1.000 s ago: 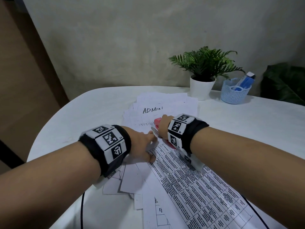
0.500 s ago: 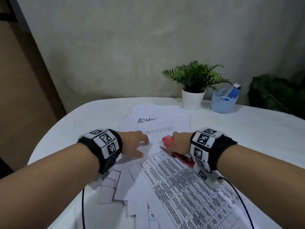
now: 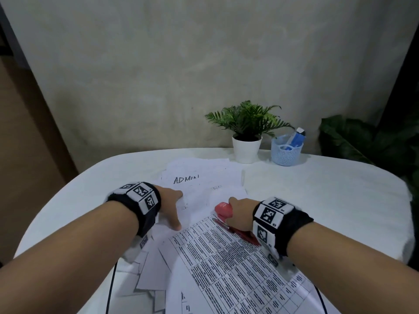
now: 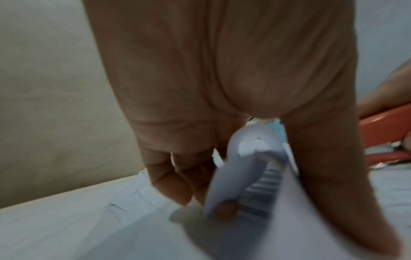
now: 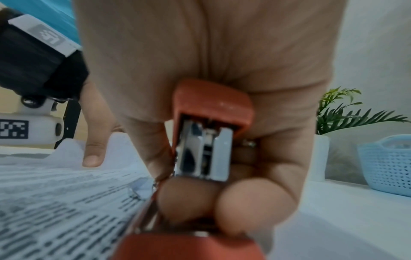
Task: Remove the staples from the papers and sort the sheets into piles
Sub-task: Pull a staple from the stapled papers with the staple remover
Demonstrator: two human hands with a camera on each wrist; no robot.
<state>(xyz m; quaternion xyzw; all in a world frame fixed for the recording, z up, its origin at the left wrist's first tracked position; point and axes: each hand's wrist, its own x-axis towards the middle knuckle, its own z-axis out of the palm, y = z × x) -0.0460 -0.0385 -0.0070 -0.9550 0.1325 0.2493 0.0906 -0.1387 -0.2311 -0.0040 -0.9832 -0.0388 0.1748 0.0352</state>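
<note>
My left hand (image 3: 171, 208) has drawn left and back from the stapler since a second ago, when the two hands nearly touched; its thumb and fingers now pinch the curled corner of a printed sheet (image 4: 251, 177), as the left wrist view shows, though blurred. My right hand (image 3: 240, 215) grips the red stapler (image 3: 224, 209), fingers curled round its body, and it has moved right while the head view has tilted up to take in more wall. The stapler rests on the far edge of the table-printed sheet (image 3: 238, 264), which lies near me over a loose spread of papers (image 3: 154, 268) on the white table (image 3: 328, 200). Beyond my hands lies a pile whose top sheet reads "ADMIN" (image 3: 186, 179) in handwriting; the print on the near sheet is too small to read. The right wrist view alone shows the stapler's metal mouth (image 5: 203, 151) and a small bent staple (image 5: 133, 192) lying on the printed sheet just beside it. At the far side stand a potted plant (image 3: 247, 132) and a blue basket (image 3: 286, 152).
</note>
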